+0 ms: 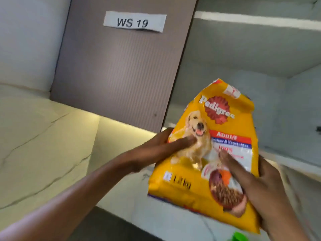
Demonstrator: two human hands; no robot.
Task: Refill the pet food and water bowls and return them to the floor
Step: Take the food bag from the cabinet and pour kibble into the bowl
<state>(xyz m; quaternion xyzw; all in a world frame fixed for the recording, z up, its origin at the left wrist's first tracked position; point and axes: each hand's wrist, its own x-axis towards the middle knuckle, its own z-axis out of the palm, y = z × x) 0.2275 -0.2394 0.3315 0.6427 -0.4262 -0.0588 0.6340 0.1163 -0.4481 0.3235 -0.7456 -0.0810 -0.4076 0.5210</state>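
Both hands clamped on the crinkled yellow plastic dog-food bag [208, 153]: left hand [156, 150] gripping its left edge, right hand [257, 185] cupping the lower right corner. Bag upright between my palms, top folded. Bowls not visible. I'd support the base and unfold the top slowly to avoid spilling.

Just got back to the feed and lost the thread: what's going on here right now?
A person holds a yellow dog food bag up in both hands in front of an open cabinet door labelled WS 19. The left hand grips the bag's left edge, thumb across the front; the right hand holds the right side. The bag's top is crumpled. No bowls are in view, only a bit of something green at the bottom edge, so no pouring yet.
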